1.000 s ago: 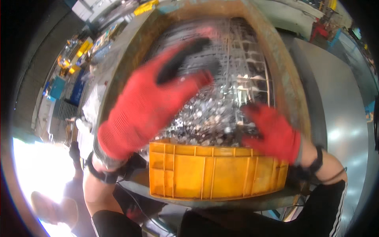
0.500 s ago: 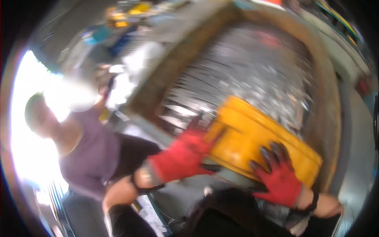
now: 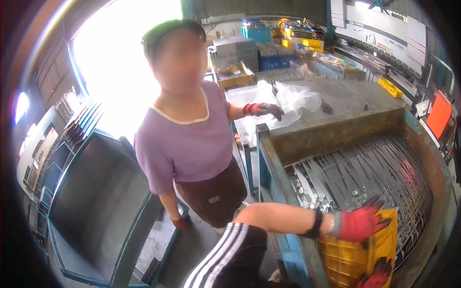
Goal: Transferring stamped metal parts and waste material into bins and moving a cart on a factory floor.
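Right hand: my red-and-black glove (image 3: 377, 276), cut off by the lower picture edge; dark fingers lie against the crate, though I cannot tell whether they grip.
Left hand: my second red glove (image 3: 357, 223), fingers spread loosely over the crate's upper edge, not clenched.
Yellow crate (image 3: 343, 254): ribbed, tilted, at the near corner of the metal bin, beneath both my hands; how much weight the bin takes is hidden.
Handling, crate: I judge it best to hook the fingers firmly under the rim on both sides before any shift, and to keep the tilt even.
Bin wall (image 3: 331, 139): rusty, thick-edged, running close by my left forearm; I should keep wrist and crate corner off it.
Metal strips (image 3: 365, 168): loose lattice within the bin, beyond the crate; thin ends look likely to snag gloves.
Small discs (image 3: 356, 194): scattered on the strips, near my left fingertips.
Co-worker (image 3: 192, 149): purple shirt, standing to my left, outside the bin; scant swinging room there.
Grey table (image 3: 345, 103): past the bin, carrying clear plastic (image 3: 293, 98).
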`<control>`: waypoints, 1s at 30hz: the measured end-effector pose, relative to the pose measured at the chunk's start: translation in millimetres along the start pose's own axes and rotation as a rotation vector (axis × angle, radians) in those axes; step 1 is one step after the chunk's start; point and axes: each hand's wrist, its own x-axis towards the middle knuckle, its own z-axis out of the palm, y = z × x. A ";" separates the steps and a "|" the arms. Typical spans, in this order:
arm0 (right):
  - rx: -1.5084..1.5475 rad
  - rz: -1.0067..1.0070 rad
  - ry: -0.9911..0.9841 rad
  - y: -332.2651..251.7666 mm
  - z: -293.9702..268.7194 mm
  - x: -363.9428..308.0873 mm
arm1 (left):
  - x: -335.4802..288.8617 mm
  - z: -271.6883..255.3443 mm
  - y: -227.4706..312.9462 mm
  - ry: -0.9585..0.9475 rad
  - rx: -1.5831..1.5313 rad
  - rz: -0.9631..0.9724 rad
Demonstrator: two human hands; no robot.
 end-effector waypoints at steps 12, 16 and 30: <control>-0.241 -0.055 -0.053 282.0 168.6 120.7 | 141.4 32.4 -35.2 0.087 -0.431 -0.215; 0.639 0.340 -0.460 221.2 72.2 183.0 | 38.3 -23.5 -95.0 -0.383 -0.330 -0.545; 0.422 0.600 -0.241 230.2 114.2 105.2 | -27.6 102.5 -67.5 -0.497 -1.562 -1.541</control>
